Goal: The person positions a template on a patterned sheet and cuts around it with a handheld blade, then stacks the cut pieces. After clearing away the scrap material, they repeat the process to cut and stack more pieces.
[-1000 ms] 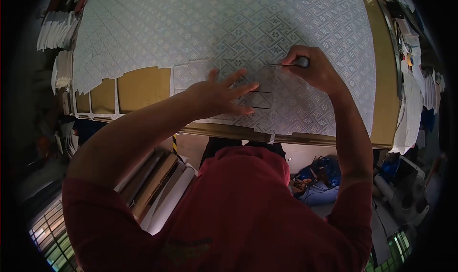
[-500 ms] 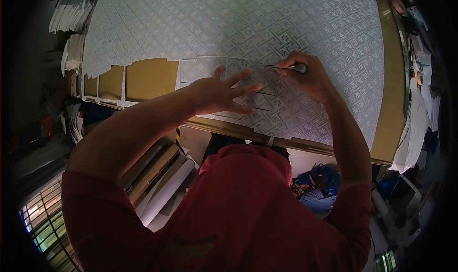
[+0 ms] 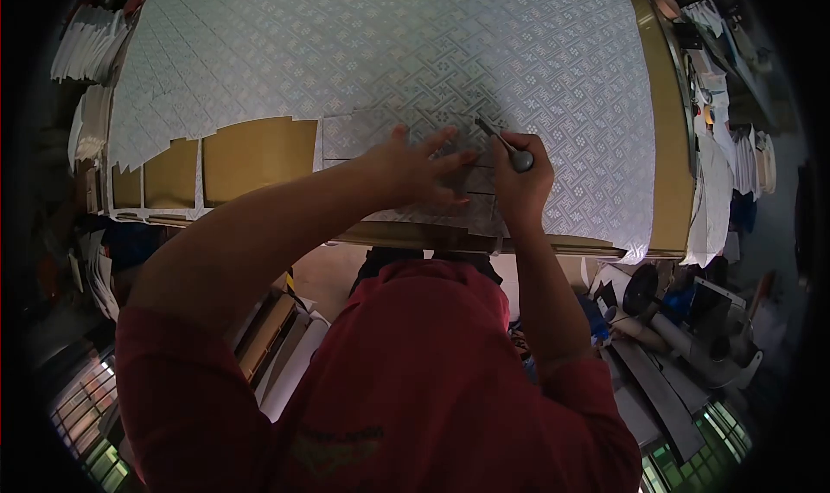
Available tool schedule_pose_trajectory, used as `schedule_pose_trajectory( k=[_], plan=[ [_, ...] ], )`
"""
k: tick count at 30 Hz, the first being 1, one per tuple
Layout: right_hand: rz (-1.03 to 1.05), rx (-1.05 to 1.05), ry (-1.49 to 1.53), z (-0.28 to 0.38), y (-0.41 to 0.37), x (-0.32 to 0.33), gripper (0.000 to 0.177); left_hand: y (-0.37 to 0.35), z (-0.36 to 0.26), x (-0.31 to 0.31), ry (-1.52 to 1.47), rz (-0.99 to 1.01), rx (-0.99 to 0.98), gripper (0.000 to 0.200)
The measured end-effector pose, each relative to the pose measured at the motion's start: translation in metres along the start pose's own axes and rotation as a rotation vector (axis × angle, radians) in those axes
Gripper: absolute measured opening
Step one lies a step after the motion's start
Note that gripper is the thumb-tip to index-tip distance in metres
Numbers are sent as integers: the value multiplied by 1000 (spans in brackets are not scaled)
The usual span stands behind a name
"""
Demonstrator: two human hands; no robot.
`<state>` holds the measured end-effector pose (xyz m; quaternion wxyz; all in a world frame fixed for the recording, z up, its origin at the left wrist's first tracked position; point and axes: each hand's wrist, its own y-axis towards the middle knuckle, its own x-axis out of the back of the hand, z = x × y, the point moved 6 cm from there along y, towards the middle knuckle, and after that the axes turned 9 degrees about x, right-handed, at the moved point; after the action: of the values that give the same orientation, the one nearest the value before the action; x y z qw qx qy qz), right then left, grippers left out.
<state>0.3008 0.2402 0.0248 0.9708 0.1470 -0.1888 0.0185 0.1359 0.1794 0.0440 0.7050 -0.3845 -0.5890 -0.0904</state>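
A large sheet of pale patterned fabric (image 3: 389, 52) covers a tan worktable (image 3: 661, 147). My left hand (image 3: 413, 171) lies flat with fingers spread on a clear rectangular template (image 3: 393, 134) near the table's front edge. My right hand (image 3: 519, 177) is closed around a slim cutting tool with a round handle (image 3: 510, 151), its tip resting on the fabric at the template's right side. Dark cut lines show in the fabric under my left fingers.
Rectangular gaps (image 3: 259, 151) at the left front expose the tan tabletop where pieces are gone. Stacks of cut pieces (image 3: 78, 48) sit at the left edge. Papers and clutter (image 3: 718, 104) line the right side; rolls and boxes (image 3: 277, 337) stand on the floor below.
My right hand has drawn the tool down and toward me along the template's right side. My left hand stays pressed flat. The view has shifted slightly.
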Motion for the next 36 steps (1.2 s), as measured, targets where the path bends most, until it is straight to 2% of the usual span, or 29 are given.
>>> schedule_pose_trajectory(
  k=[5, 7, 8, 12, 14, 20, 26, 32, 35, 36],
  plan=[
    [-70, 47, -128, 15, -5, -4, 14, -3, 2, 1, -38, -1, -16, 56],
    [-119, 185, -175, 23, -5, -7, 13, -1, 2, -3, -81, -16, -10, 55],
    [-123, 189, -187, 24, -5, -9, 13, 0, 3, -4, -123, -16, 4, 55],
    [-133, 127, -264, 29, -8, -14, 13, 6, 3, -12, -115, -21, 7, 55],
    [-120, 100, -284, 29, -9, -16, 15, 13, 6, -22, -191, 69, 74, 55],
    [-200, 123, -325, 16, -20, -27, 14, 0, 5, -7, -117, -7, -9, 55],
    [-196, 62, -241, 14, -21, -26, 14, -1, 4, -5, -109, 37, -22, 63],
    [-69, 90, -274, 21, -3, -15, 15, -2, 3, -6, -117, -3, -19, 68],
    [209, 174, -168, 14, 27, -4, 12, -3, 2, -8, -95, -63, -3, 60],
    [217, 174, -150, 11, 42, 5, 12, -3, 3, -8, -95, -50, 11, 60]
  ],
)
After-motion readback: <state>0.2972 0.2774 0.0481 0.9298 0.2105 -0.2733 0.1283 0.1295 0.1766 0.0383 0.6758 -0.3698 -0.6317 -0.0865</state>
